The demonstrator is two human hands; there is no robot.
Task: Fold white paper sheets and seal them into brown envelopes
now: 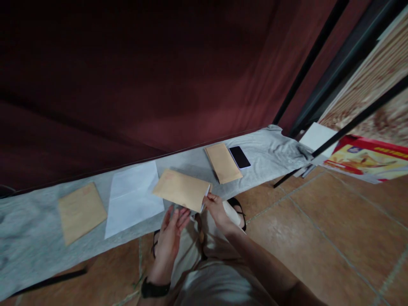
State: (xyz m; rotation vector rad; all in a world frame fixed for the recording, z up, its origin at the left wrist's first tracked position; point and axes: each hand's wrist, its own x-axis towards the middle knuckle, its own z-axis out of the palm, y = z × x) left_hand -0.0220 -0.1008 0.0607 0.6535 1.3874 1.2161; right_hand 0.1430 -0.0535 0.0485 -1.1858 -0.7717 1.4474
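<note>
A brown paper envelope (180, 187) is held just above the front of the cloth-covered bench, tilted, with a white paper edge showing at its right end. My right hand (214, 205) pinches that right end between thumb and fingers. My left hand (174, 223) is below the envelope's lower edge, palm up with its fingers apart; whether a fingertip touches the envelope is hard to see. To the left lie a creased white sheet of paper (134, 204) and another brown envelope (82, 212). A small stack of brown envelopes (223, 163) rests to the right.
A dark-screened phone (239, 157) lies beside the envelope stack. Grey cloth (267, 144) covers the narrow bench, with a dark red curtain (159, 85) behind. At the right are black metal bars (314, 63) and a red and yellow box (366, 159). The floor (302, 238) is tiled.
</note>
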